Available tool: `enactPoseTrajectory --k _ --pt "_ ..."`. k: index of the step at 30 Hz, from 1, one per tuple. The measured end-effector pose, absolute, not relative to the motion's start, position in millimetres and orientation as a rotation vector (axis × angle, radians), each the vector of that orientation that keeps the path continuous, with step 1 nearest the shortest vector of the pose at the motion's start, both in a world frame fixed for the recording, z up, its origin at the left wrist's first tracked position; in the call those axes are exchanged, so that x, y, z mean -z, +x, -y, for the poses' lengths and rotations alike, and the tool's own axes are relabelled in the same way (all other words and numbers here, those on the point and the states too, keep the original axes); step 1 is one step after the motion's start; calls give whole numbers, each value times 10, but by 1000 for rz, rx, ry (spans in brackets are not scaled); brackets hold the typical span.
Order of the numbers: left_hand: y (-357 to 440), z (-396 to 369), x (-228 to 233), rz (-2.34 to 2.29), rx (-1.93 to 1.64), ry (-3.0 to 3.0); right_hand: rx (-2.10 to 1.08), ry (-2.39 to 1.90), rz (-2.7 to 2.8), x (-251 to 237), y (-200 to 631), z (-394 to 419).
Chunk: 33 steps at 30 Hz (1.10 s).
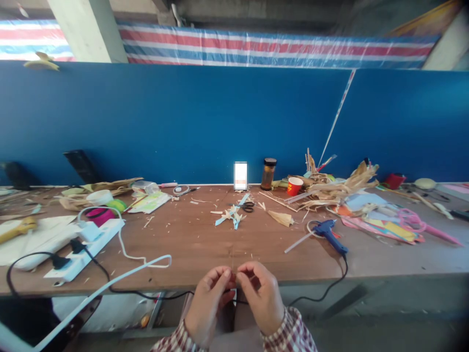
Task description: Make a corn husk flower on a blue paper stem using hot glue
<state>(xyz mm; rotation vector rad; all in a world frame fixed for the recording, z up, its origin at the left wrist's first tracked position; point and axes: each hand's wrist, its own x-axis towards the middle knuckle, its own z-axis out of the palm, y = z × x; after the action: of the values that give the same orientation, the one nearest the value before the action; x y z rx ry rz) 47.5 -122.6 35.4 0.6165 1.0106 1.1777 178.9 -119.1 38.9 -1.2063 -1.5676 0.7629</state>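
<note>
My left hand (214,298) and my right hand (259,293) meet at the table's front edge, fingertips almost touching. Each has thumb and fingers pinched together. A faint thin strand seems to rise between the fingertips, too fine to make out. Ahead of them on the table lie light blue strips and pale husk scraps (231,215) in a small heap. Black-handled scissors (247,207) lie just behind that heap. Off to the right of my hands rests a blue hot glue gun (331,234) with a clear glue stick in its back.
A white power strip (88,249) with plugs and cables stands on the left. Dried husks (340,188), coloured paper (381,222) and pink scissors (427,227) fill the right. A red cup (294,186), a dark-lidded jar (268,175) and a blue partition (205,117) stand behind.
</note>
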Motion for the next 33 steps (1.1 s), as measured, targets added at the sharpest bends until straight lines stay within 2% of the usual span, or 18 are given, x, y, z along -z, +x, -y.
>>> enactPoseTrajectory --k 7,11,17,21,24,29,33 --pt "494 1201 -331 -1059 -1192 715 -897 -1130 1587 -449 1755 1188" --pt "435 1153 -313 -1183 -1305 975 -907 -1162 1621 -431 1784 1161" --pt "350 1145 -318 -1432 -1355 1424 -736 -1260 1809 -364 1835 1136" --pt "370 1139 -295 -1395 -1321 1397 -702 -1288 1780 -331 1853 1102" --pt "392 1129 -282 -1329 -1299 1277 -857 -1262 1635 -279 1880 1044" --pt "430 1122 -312 -1232 -1280 1199 -1360 -1185 1313 -156 1895 966" --pt "487 1123 -333 -1081 -1220 1200 -1508 -1086 1253 -135 1842 987"
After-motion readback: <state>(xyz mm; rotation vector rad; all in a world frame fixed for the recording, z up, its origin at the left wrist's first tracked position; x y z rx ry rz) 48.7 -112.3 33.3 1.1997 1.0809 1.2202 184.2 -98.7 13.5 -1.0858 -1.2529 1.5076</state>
